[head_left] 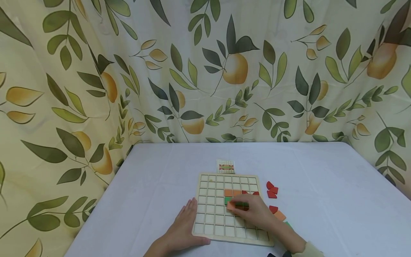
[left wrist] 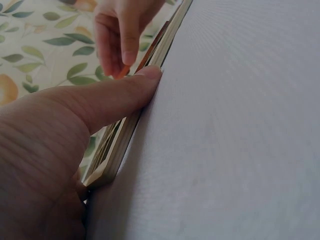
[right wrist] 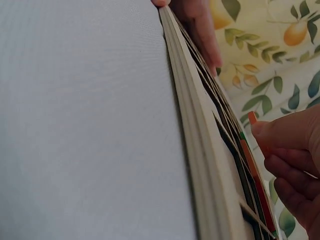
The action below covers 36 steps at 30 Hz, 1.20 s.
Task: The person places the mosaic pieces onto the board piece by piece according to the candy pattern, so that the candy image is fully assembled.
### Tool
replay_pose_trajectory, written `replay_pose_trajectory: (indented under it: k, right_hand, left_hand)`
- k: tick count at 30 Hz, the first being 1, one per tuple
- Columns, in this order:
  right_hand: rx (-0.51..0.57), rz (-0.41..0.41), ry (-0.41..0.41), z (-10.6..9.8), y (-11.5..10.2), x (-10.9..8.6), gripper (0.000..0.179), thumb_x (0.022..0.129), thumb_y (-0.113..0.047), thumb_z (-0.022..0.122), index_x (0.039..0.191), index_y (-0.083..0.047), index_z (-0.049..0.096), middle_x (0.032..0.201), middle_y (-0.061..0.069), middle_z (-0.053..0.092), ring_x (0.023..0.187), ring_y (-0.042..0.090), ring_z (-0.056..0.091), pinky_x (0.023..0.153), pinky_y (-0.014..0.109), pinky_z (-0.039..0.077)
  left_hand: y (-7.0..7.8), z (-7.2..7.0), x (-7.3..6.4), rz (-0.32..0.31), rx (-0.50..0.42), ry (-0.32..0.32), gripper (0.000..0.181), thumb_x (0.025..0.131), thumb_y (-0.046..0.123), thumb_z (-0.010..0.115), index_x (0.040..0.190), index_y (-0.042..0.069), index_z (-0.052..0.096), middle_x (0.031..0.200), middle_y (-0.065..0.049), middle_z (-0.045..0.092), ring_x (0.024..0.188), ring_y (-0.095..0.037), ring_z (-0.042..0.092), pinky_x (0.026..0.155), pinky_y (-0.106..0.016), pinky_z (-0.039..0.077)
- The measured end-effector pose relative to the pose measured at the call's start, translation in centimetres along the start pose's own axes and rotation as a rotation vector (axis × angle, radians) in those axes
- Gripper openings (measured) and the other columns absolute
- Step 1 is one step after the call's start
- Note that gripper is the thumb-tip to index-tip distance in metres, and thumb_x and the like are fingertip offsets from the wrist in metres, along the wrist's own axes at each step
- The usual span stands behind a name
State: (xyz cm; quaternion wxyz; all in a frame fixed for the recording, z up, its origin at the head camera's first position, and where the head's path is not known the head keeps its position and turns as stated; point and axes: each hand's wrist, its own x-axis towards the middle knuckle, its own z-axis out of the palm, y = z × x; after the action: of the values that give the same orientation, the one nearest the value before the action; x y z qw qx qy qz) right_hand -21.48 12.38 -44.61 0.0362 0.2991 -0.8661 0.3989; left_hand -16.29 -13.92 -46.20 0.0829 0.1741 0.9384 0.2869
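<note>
In the head view, my right grip, low and right of centre, pinches an orange tile over the grid board. The tile sits at my fingertips, on their left side, just below a green piece. My left hand, lower centre, steadies the board's left corner on the tabletop. I judge this the placing step, perhaps copying the small card above the board; the next move calls for squaring the tile to a cell and letting go.

In the left wrist view, my left thumb lies across the board's edge; the tile peeps below my right fingertips, top centre.

In the right wrist view, right of centre, the tile projects past my thumb tip, seemingly clear of the board.
</note>
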Motion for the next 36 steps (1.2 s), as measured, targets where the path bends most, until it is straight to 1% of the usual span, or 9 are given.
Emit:
replay_pose_trajectory:
  k: [7,9,12,15,18,21,24,29,36]
  right_hand:
    - [-0.006,0.034,-0.026,0.44,-0.1,-0.02,0.03,0.08,-0.03,0.071,0.104,-0.011,0.071,0.093,-0.012,0.064,0.085,0.006,0.057,0.074,0.025,0.05]
    - [-0.002,0.035,-0.032,0.53,-0.1,-0.07,0.03,0.08,-0.029,0.071,0.104,-0.011,0.07,0.094,-0.012,0.064,0.085,0.007,0.056,0.073,0.024,0.05]
    - [0.006,0.031,-0.036,0.62,-0.07,-0.12,0.027,0.08,-0.024,0.073,0.104,-0.011,0.07,0.094,-0.011,0.064,0.083,0.007,0.055,0.07,0.023,0.05]
    - [0.015,0.015,-0.031,0.66,-0.03,-0.15,0.025,0.079,-0.019,0.073,0.103,-0.011,0.07,0.093,-0.01,0.064,0.081,0.008,0.054,0.068,0.022,0.049]
    - [0.02,-0.022,-0.02,0.71,0.03,-0.2,0.023,0.079,-0.017,0.073,0.102,-0.011,0.07,0.092,-0.009,0.064,0.079,0.008,0.054,0.066,0.022,0.049]
    - [0.015,-0.068,-0.007,0.8,0.13,-0.27,0.022,0.08,-0.016,0.073,0.101,-0.01,0.07,0.092,-0.008,0.064,0.079,0.008,0.053,0.066,0.022,0.049]
    - [0.013,-0.089,-0.006,0.84,0.14,-0.33,0.022,0.08,-0.016,0.072,0.101,-0.01,0.07,0.092,-0.007,0.064,0.08,0.008,0.054,0.066,0.022,0.049]
    - [0.012,-0.078,-0.014,0.75,-0.03,-0.36,0.023,0.081,-0.019,0.072,0.102,-0.011,0.07,0.094,-0.007,0.064,0.081,0.009,0.053,0.067,0.022,0.049]
    - [-0.023,-0.069,-0.015,0.79,0.02,-0.41,0.023,0.08,-0.02,0.072,0.102,-0.013,0.07,0.094,-0.009,0.064,0.082,0.008,0.053,0.067,0.022,0.048]
  left_hand:
    - [-0.12,-0.09,-0.18,0.005,0.005,-0.001,0.122,0.065,0.074,0.06,0.145,-0.003,0.01,0.151,-0.017,0.009,0.138,-0.026,0.003,0.109,-0.047,0.009]
    - [-0.14,-0.09,-0.19,0.005,0.007,-0.005,0.122,0.065,0.074,0.06,0.145,-0.003,0.01,0.151,-0.017,0.009,0.138,-0.026,0.004,0.109,-0.047,0.009]
    - [-0.11,-0.1,-0.19,0.004,0.006,-0.007,0.122,0.065,0.074,0.06,0.145,-0.003,0.01,0.151,-0.017,0.008,0.138,-0.026,0.004,0.109,-0.047,0.009]
    - [-0.02,-0.16,-0.24,0.005,-0.001,-0.006,0.122,0.066,0.073,0.06,0.145,-0.003,0.01,0.151,-0.017,0.008,0.138,-0.026,0.004,0.109,-0.047,0.009]
    - [0.07,-0.21,-0.28,0.003,-0.004,-0.004,0.122,0.066,0.074,0.06,0.145,-0.003,0.009,0.151,-0.017,0.008,0.138,-0.026,0.003,0.108,-0.048,0.009]
    - [0.12,-0.23,-0.28,0.003,-0.002,-0.001,0.122,0.065,0.074,0.06,0.145,-0.003,0.01,0.151,-0.017,0.008,0.138,-0.026,0.003,0.108,-0.048,0.009]
    - [0.13,-0.24,-0.25,0.006,0.002,0.001,0.122,0.065,0.074,0.06,0.145,-0.004,0.01,0.151,-0.017,0.008,0.138,-0.026,0.003,0.108,-0.048,0.009]
    - [0.06,-0.2,-0.21,0.006,-0.005,0.0,0.122,0.065,0.074,0.06,0.145,-0.003,0.009,0.151,-0.016,0.008,0.139,-0.026,0.003,0.108,-0.048,0.009]
    - [-0.09,-0.06,-0.24,0.021,-0.015,0.005,0.121,0.066,0.072,0.061,0.145,-0.003,0.009,0.151,-0.016,0.008,0.139,-0.026,0.003,0.108,-0.048,0.009]
